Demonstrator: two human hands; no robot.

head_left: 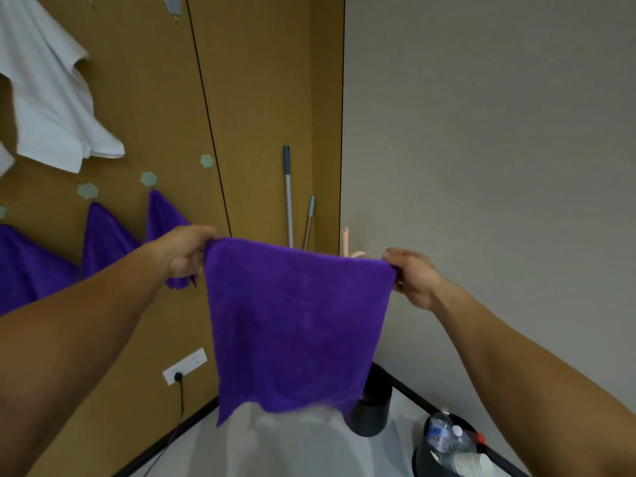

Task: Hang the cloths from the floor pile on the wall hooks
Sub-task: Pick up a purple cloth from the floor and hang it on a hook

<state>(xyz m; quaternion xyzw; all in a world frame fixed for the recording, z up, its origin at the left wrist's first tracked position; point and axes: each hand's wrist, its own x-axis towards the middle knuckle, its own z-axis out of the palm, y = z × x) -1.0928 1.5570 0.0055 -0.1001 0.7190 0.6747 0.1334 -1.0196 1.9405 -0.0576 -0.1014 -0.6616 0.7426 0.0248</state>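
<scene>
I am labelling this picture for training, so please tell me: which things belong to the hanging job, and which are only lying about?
Belong to the job:
- square purple cloth, held by left hand and right hand
- pale hexagonal wall hooks
- purple cloths already hanging
- white cloth hanging

Lying about:
- blue-handled mop poles
- white wall socket
- black bin with bottles and cups

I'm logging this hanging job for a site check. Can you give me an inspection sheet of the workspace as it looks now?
Surface: pale floor, partly hidden.
Job's things: purple cloth spread between left hand and right hand; purple cloths and white garment hang on the brown wall; hook is free.
Clutter: bin of bottles and cups; black cylinder.
Grippers: fingers pinch top corners.
Cables: black cord plugged into outlet.
Surroundings: mop handles in corner.
</scene>
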